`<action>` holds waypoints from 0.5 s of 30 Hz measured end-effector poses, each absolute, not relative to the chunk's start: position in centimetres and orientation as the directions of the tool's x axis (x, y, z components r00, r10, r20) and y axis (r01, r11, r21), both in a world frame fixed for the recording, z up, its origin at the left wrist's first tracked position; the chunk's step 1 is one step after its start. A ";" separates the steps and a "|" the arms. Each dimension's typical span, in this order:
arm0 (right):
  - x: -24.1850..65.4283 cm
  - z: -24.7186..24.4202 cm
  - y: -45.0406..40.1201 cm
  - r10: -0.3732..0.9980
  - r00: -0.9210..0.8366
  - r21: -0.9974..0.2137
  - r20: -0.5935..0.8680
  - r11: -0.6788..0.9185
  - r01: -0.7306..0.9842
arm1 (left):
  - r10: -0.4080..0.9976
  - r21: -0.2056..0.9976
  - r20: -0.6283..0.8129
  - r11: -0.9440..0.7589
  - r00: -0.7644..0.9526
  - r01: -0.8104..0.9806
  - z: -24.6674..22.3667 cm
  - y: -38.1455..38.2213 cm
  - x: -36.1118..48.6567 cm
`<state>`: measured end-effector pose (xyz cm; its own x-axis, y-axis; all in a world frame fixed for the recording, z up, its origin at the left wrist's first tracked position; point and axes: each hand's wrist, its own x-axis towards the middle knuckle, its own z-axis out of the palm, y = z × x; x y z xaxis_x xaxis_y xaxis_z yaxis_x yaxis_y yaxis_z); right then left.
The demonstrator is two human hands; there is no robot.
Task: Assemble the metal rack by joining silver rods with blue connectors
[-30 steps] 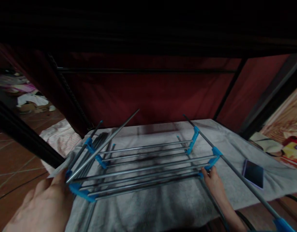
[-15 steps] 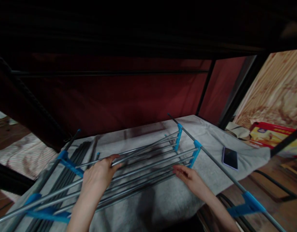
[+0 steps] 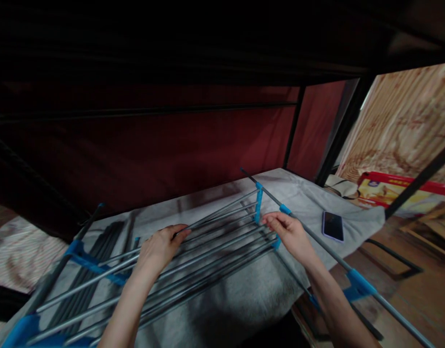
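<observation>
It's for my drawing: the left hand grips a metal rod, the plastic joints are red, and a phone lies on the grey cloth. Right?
Almost: the plastic joints are blue, not red, as the head view shows. The left hand grips a metal rod, and a phone lies on the grey cloth.

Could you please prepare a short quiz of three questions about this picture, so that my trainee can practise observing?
1. True or false: the phone lies on the grey cloth.

2. What does the left hand hold?
A) a cup
B) a metal rod
C) a screwdriver

3. Fill in the colour: the brackets are ____.

Key: 1. True. 2. B, gripped between thumb and fingers. 3. Blue.
</observation>
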<state>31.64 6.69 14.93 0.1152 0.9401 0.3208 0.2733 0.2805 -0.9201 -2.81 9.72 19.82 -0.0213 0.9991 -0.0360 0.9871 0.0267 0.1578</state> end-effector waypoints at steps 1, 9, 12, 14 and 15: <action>32.0 15.7 7.3 0.929 0.136 -0.912 0.345 0.297 0.283 | 0.999 0.159 -0.038 0.028 -0.023 0.987 19.7 9.8 -2.9; 32.6 22.4 19.5 0.872 0.201 -0.822 0.446 0.310 0.478 | 0.998 0.208 -0.050 -0.020 0.031 0.978 19.6 9.9 -3.2; 31.8 23.5 24.2 0.932 0.124 -0.757 0.341 0.194 0.624 | 0.998 0.196 -0.051 -0.027 0.037 0.980 19.9 10.1 -3.2; 31.8 23.5 26.0 0.960 0.081 -0.703 0.269 0.138 0.698 | 0.998 0.192 -0.043 -0.033 0.042 0.981 20.0 10.2 -3.4; 32.0 23.4 26.5 0.967 0.059 -0.682 0.250 0.132 0.719 | 0.998 0.197 -0.038 -0.035 0.044 0.980 20.1 10.3 -3.5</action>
